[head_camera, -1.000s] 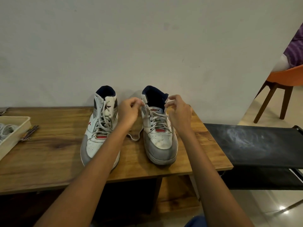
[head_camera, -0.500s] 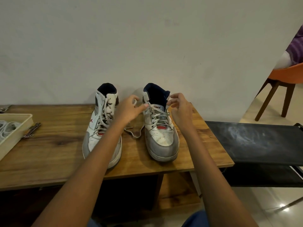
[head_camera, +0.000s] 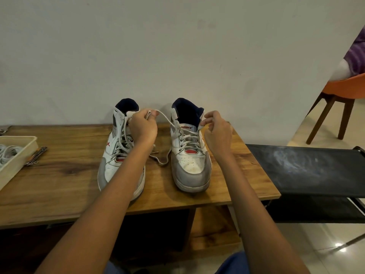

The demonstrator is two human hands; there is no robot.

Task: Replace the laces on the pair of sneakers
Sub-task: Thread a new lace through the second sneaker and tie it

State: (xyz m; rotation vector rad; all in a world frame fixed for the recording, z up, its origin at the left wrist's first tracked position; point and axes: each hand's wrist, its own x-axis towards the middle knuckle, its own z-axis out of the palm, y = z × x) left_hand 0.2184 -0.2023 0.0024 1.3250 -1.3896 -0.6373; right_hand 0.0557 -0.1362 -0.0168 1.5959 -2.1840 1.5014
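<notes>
On a wooden table (head_camera: 59, 175) set against a plain pale wall (head_camera: 177, 46), two white-and-grey high-top sneakers stand side by side, toes toward the viewer. Left hand (head_camera: 143, 127), in front of the left sneaker (head_camera: 110, 165), pinches a grey lace (head_camera: 167, 121) drawn taut from the upper eyelets of the right sneaker (head_camera: 190, 169); slack lace lies looped on the tabletop between the shoes. Right hand (head_camera: 217, 133), fingers curled, pinches the collar edge of the right sneaker. Far left: a cream tray (head_camera: 17, 157) holding coiled white laces (head_camera: 7, 155), metal tools (head_camera: 36, 156) just beside it. Right: a black fabric surface (head_camera: 306, 169), tiled floor (head_camera: 316, 244), and an orange chair (head_camera: 343, 89) with wooden legs.
</notes>
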